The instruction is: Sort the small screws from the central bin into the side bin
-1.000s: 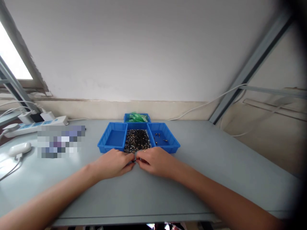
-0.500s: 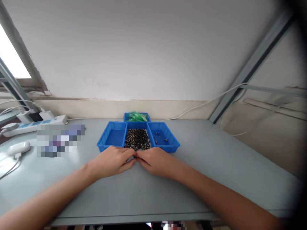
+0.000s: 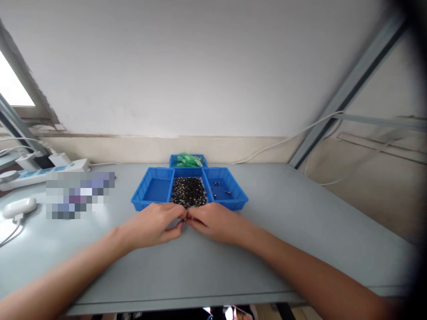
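Note:
My left hand (image 3: 155, 224) and my right hand (image 3: 213, 222) rest on the grey table (image 3: 287, 249) with their fingertips pinched together over a tiny dark part that I cannot make out. Just beyond them stand three joined blue trays. The middle tray (image 3: 189, 192) is full of small dark metal parts. The left tray (image 3: 151, 191) looks bare inside. The right tray (image 3: 227, 191) holds a few small screws. A fourth blue tray (image 3: 187, 161) behind them holds green pieces.
A white power strip (image 3: 43, 171) with plugs and cables lies at the far left, and a white rounded device (image 3: 18, 206) sits nearer. A blurred patch (image 3: 78, 193) lies left of the trays. A grey metal brace (image 3: 347, 84) slants up at the right.
The view has drifted slightly to the right and down. Both hands stay pinched together in front of the middle tray, with only small finger movements.

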